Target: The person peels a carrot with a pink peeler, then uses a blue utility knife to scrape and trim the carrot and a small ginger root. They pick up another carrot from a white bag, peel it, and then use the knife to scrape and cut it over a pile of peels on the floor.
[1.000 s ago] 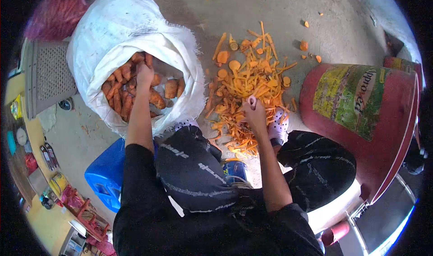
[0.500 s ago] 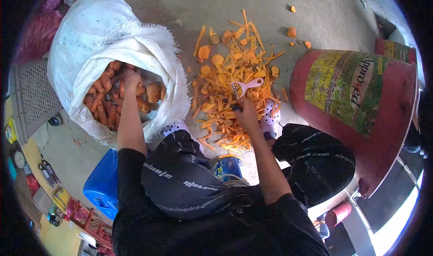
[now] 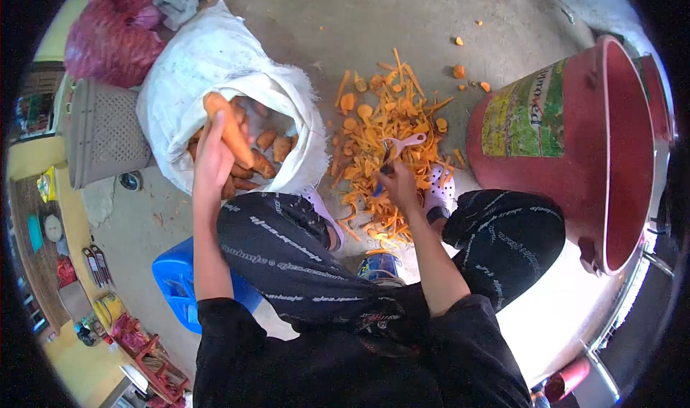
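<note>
I have the carrot [image 3: 228, 131] at about ten o'clock in my view, held up over the mouth of the white sack [image 3: 215, 70]; it sits slanted, thick end toward eleven o'clock and thinner end toward five; the left hand [image 3: 210, 162] is closed round its lower part, gripping it from the seven o'clock side; below and to three o'clock of it, more unpeeled carrots [image 3: 272, 153] lie inside the sack, whose rim is rolled back

At one o'clock of centre the right hand [image 3: 399, 186] is curled shut on the near end of a pale pink peeler [image 3: 399, 148], which points away toward twelve to one o'clock over the heap of orange peelings [image 3: 388, 109]; I cannot make out just how the fingers sit on the handle; the heap spreads on the bare concrete floor [image 3: 402, 20], with a few loose bits scattered toward one o'clock; a white clog [image 3: 440, 192] rests just beside the hand at its three o'clock, touching the edge of the peelings

Further out, a big red bucket [image 3: 546, 171] with a yellow-green label stands tipped at three o'clock; a tin can [image 3: 379, 266] shows between the knees near six; a blue stool [image 3: 176, 282] sits at eight; a grey basket [image 3: 104, 131] and a red mesh bag [image 3: 115, 38] lie at nine to eleven, beside the sack
</note>
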Available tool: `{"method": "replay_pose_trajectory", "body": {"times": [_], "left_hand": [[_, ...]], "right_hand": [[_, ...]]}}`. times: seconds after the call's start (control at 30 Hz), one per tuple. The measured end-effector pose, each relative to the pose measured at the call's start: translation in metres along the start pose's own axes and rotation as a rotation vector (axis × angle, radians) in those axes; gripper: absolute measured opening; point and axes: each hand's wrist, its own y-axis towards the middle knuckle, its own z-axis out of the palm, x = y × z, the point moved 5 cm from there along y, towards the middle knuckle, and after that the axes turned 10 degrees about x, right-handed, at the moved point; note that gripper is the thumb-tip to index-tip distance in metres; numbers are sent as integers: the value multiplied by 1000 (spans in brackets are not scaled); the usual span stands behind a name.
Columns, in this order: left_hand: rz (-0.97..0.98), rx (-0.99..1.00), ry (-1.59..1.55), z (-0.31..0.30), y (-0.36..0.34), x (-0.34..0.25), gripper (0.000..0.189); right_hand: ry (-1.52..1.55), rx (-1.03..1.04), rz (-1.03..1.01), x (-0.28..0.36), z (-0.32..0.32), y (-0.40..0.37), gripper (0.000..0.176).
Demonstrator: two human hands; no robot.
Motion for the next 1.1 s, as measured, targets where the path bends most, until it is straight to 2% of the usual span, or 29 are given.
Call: {"method": "replay_pose_trajectory", "body": {"times": [0.1, 0.17, 0.2, 0.3, 0.33, 0.37, 0.43, 0.47, 0.53, 0.57, 0.67, 0.77, 0.8, 0.9, 0.93, 1.03, 1.1], "left_hand": [[116, 153, 187, 56, -24, -46, 32], [187, 275, 433, 78, -37, -61, 34], [170, 265, 477, 90, -43, -63, 34], [152, 150, 800, 145, -77, -56, 33], [226, 164, 902, 155, -81, -43, 32], [296, 180, 1000, 161, -82, -24, 30], [230, 206, 682, 173, -90, 13, 29], [235, 221, 635, 179, -95, 26, 26], [415, 196, 807, 183, -103, 46, 28], [485, 180, 879, 187, -109, 51, 29], [391, 149, 860, 177, -111, 75, 32], [538, 25, 984, 174, -108, 77, 33], [571, 31, 1003, 176, -107, 76, 39], [556, 53, 830, 175, -100, 88, 46], [583, 86, 994, 181, -104, 84, 51], [772, 65, 1158, 187, -107, 83, 50], [818, 64, 1111, 189, -110, 84, 52]], "right_hand": [[118, -232, -207, 44, -21, 9, 30], [267, -225, -255, 87, -52, 4, 31], [343, -218, -270, 107, -66, -4, 31], [-15, 199, -305, 143, -88, -20, 33], [52, 426, -36, 142, -85, -27, 40], [130, 493, 109, 140, -86, -34, 42], [292, 623, 426, 127, -84, -56, 47], [-439, 553, 235, 117, -93, -46, 49], [-872, 285, -273, 105, -89, -55, 35], [-618, 122, -269, 96, -97, -57, 33], [-381, 133, -307, 147, -115, -88, 40], [-91, 46, -71, 174, -123, -110, 50], [-54, 14, -120, 182, -118, -117, 64], [-263, -73, -250, 184, -91, -124, 72], [-245, -127, -279, 184, -86, -124, 77], [-322, -141, -290, 188, -80, -126, 79], [-370, -180, -329, 187, -83, -127, 83]]}}
